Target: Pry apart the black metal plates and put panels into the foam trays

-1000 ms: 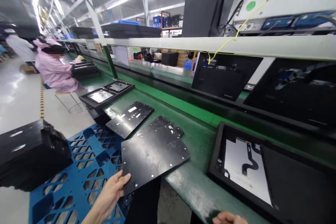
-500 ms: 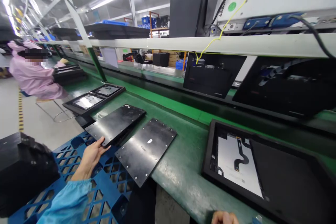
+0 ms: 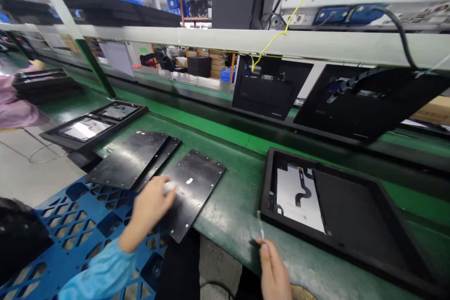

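Near plate (image 3: pixel 191 192), black, flat on the green bench (image 3: pixel 239 206), its near corner sticking out over the bench edge above the blue pallet (image 3: pixel 80 225). Small white label on it, screw holes round the rim. Left hand (image 3: pixel 152 206) lies on the plate's left edge, fingers curled loosely, fingertips on the surface near the label; not clamped round it. Blue sleeve (image 3: pixel 94 274) behind the wrist.

Right hand (image 3: pixel 276 269) at the bench's front edge, fingers narrow, pinching a thin light-coloured tool (image 3: pixel 261 230) that points up towards the tray (image 3: pixel 351 248); tool tip is just beside the tray's near left corner, touching or not I cannot tell.

Tray is a black frame lying flat right of the plate, well apart from it; inside, a white sheet (image 3: pixel 298 197) with a dark flex strip on it, black panel beside.

Left of the near plate, just beside it: two more plates (image 3: pixel 133 159), stacked offset. Further left, framed units (image 3: pixel 93 124) in a row. Across the bench, black monitors (image 3: pixel 270 86) lean under the white rail (image 3: pixel 246 40); yellow wire (image 3: pixel 281 33) hangs over it. Pink sleeve (image 3: pixel 17 112) of another person at far left.
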The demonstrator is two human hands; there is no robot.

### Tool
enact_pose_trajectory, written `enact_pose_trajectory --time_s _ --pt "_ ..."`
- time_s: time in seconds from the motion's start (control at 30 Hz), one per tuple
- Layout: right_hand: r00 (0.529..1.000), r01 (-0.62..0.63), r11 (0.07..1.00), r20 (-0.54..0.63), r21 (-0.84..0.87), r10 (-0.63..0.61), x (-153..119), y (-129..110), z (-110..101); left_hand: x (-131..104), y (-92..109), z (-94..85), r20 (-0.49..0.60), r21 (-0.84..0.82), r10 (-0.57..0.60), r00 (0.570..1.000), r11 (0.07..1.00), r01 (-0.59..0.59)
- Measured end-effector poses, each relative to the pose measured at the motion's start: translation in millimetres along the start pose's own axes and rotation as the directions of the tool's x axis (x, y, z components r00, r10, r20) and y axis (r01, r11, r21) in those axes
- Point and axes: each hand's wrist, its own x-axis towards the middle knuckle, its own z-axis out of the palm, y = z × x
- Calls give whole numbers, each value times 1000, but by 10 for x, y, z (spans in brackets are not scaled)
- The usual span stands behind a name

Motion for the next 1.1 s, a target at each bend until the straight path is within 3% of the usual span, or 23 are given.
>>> enact_pose_trajectory --time_s 0.03,0.07,0.17,0.3,0.4,0.6,0.67,0.73,0.9,1.1 --pt "995 76 995 74 -58 -72 16 -37 35 -40 270 130 37 14 148 988 989 -148" --pt "982 141 985 140 -101 -127 28 -81 67 -68 498 258 85 38 207 975 977 -211" --pt "946 287 936 214 -203 -244 17 -209 127 -102 841 524 202 107 250 947 956 -275" --pt "904 424 878 156 -220 -398 -160 -260 123 -207 689 540 208 102 366 907 914 -392" --pt "897 439 881 132 -176 -421 -377 -233 152 -393 500 484 193 73 474 859 866 -495" --pt "904 397 914 211 -87 -373 -711 -233 364 -725 304 466 192 -13 710 678 692 -722" --pt "901 399 913 220 -84 -373 -744 -243 420 -763 280 464 191 -36 745 639 656 -754" --pt "892 426 899 213 -99 -399 -753 -246 455 -779 280 468 171 -44 755 632 647 -761" --pt "834 552 807 165 -209 -527 -763 -241 529 -800 344 506 119 -23 737 665 672 -741" --pt "824 566 801 102 -195 -558 -789 -167 678 -803 446 504 161 63 723 672 672 -738"
